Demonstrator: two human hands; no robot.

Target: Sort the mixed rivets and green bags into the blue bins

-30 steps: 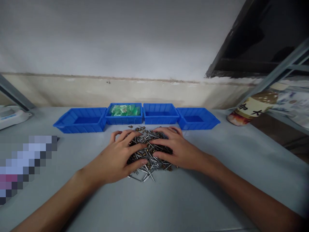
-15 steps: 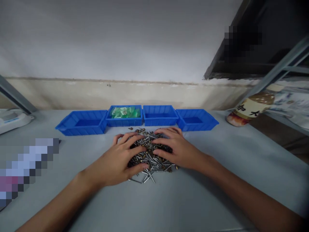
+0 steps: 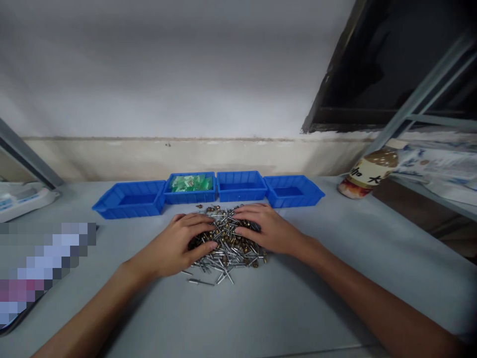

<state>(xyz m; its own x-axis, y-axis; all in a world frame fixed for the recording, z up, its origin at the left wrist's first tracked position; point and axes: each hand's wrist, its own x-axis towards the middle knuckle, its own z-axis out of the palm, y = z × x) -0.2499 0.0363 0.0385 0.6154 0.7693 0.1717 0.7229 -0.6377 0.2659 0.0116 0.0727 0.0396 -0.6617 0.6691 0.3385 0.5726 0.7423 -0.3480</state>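
Observation:
A heaped pile of small metal parts (image 3: 231, 243) lies on the grey table; it mixes thin silver pins that look like blind rivets with brass-coloured pieces too small to name. My left hand (image 3: 181, 243) rests against the pile's left side, fingers apart and curved over it. On the right side, my right hand (image 3: 270, 228) lies over the pile with its fingers spread and touching the parts. Neither hand visibly grips a piece. A single silver rivet (image 3: 200, 282) lies apart at the near edge, and a small brown piece (image 3: 199, 206) lies behind the pile.
Behind the pile stand a left blue bin (image 3: 128, 211), a blue bin with green packets (image 3: 190, 184), another blue bin (image 3: 242, 191) and a right blue bin (image 3: 296, 199). A bottle (image 3: 367, 174) stands at right. At left are a blurred-out object (image 3: 48, 268) and a white device (image 3: 26, 201).
The camera view has shifted slightly. My hands stay on the pile, and the parts between them have shifted, with more brass-coloured pieces showing. The silver rivet at the near edge now lies clear.

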